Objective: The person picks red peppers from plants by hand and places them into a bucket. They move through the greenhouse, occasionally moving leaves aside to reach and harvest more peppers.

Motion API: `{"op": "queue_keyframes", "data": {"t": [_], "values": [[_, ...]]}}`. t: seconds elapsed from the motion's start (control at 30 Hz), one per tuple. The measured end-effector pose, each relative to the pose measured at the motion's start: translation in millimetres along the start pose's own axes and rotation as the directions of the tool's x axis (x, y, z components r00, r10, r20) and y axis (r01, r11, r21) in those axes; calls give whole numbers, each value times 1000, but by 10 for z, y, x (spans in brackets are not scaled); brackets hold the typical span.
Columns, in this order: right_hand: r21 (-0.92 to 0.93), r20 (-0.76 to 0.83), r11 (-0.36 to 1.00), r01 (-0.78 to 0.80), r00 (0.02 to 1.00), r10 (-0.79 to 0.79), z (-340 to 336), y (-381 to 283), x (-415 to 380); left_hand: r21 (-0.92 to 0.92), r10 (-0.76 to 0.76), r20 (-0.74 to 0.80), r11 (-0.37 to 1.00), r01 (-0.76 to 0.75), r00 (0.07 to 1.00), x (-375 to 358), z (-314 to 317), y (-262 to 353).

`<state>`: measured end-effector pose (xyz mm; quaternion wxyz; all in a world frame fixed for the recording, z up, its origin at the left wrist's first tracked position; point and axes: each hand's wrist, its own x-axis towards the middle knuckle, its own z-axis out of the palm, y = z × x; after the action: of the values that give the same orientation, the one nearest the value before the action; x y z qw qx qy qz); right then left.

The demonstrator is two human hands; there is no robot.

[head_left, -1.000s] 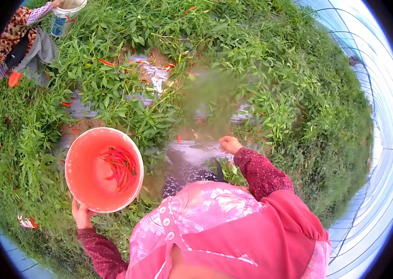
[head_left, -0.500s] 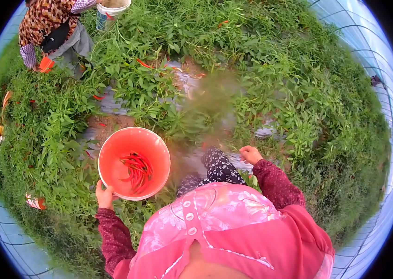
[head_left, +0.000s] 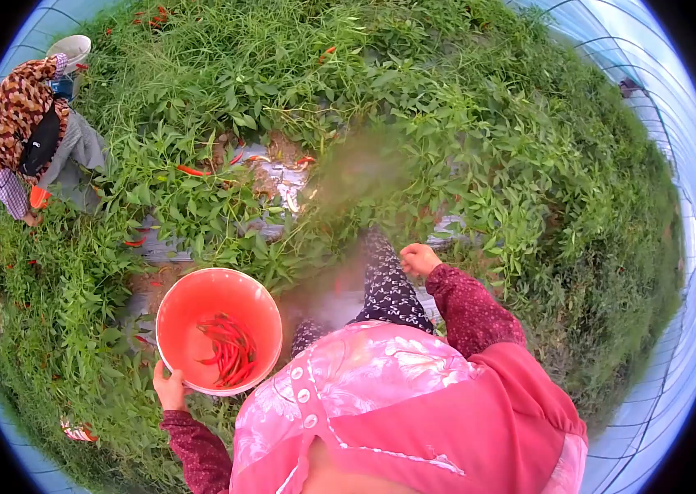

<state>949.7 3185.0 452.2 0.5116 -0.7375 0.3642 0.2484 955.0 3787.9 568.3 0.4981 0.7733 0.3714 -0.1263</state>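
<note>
My left hand [head_left: 171, 388] is closed on the rim of a red bucket [head_left: 259, 306], at its lower left side. Inside lies a loose heap of long red chili peppers [head_left: 231, 352]. My right hand [head_left: 420, 259] hangs in front of my right leg, above the green pepper plants [head_left: 496, 214]. Its fingers are curled in, and nothing shows in them. Red chilies [head_left: 193, 171] lie or hang among the leaves ahead of me.
At the upper left a co-worker [head_left: 27, 123] bends over the plants beside a white bucket [head_left: 70, 51]. Plastic sheeting [head_left: 286, 183] shows between the rows. Blue greenhouse walls [head_left: 652, 99] curve around the sides. A blurred smear covers part of the middle.
My view has shifted, so the plants and co-worker sit farther left and lower. One leg is stretched farther forward. My left hand still carries the bucket; my right hand stays curled.
</note>
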Motion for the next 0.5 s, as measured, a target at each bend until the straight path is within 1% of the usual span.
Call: {"op": "queue_keyframes", "data": {"t": [0.13,0.17,0.2,0.23,0.27,0.3,0.33,0.37,0.43,0.47,0.5], "values": [[-15,42,1000,-19,999,20,-369,-8,781,3,27,0,1000,-27,1000,147,552,611],[-1,60,1000,-26,998,26,-451,-24,967,7,36,-13,999,-36,999,177,716,824],[-4,60,998,-57,997,57,-556,-50,1148,48,31,7,998,-31,999,256,878,1037],[-9,56,997,-83,995,83,-739,-129,1395,59,34,-4,998,-34,999,367,1155,1299],[36,41,995,-97,995,95,-883,-121,1566,83,30,3,996,-30,1000,433,1368,1582],[57,61,990,-131,990,128,-987,-79,1618,111,25,15,993,-26,1000,452,1554,1903],[103,50,985,-137,990,133,-1221,-161,1774,171,-24,8,985,22,1000,481,1803,2288],[142,44,979,-149,989,144,-1444,-192,1860,180,-24,12,984,21,1000,531,2009,2567],[152,46,973,-175,984,170,-1914,-225,2107,240,-22,-70,970,38,997,737,2189,3068],[134,41,969,-208,978,204,-2164,-279,2197,214,33,-98,977,-12,995,892,2204,3196],[110,44,962,-250,968,247,-2372,-291,2226,244,21,-107,970,6,994,976,2239,3375]]}}
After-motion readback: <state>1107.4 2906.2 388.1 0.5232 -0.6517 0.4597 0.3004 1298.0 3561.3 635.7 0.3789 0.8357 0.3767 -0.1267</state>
